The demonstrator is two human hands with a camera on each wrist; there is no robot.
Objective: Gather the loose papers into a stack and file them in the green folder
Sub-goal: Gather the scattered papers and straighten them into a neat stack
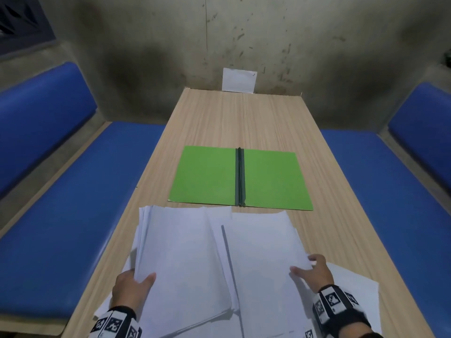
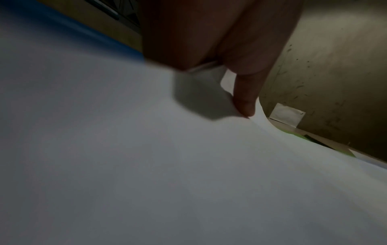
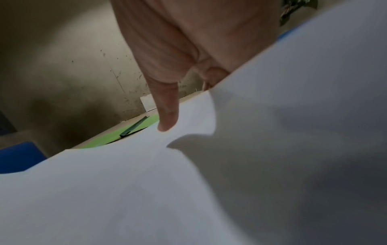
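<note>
Two hands are at work on the loose papers (image 1: pixel 214 252), which lie spread over the near end of the wooden table (image 1: pixel 244 118). The left hand (image 1: pixel 131 287) grips the outer edge of a left-hand batch of sheets (image 1: pixel 180 250), thumb pressed on the top sheet and fingers hidden beneath; the left wrist view shows the thumb (image 2: pixel 245 97) bearing down on white paper. The right hand (image 1: pixel 314 270) pinches the outer edge of a right-hand batch (image 1: pixel 263 250) in like manner, thumb on top, fingers curled round the edge; the right wrist view shows its thumb (image 3: pixel 167 112) on the paper. Between the hands the two batches overlap, the left batch's inner edge raised and casting a shadow on the right one. Further sheets lie flat on the table under both wrists, one of them (image 1: pixel 358 286) outward of the right hand.

Just beyond the fingertips, past the far edge of the papers, the green folder (image 1: pixel 210 176) lies open and flat with its dark spine (image 1: pixel 240 176) between the two covers; no sheet is in it. Well beyond it, a white card (image 1: pixel 239 80) leans on the stained wall (image 1: pixel 268 40). Blue benches (image 1: pixel 73 203) flank the table outward of each hand.
</note>
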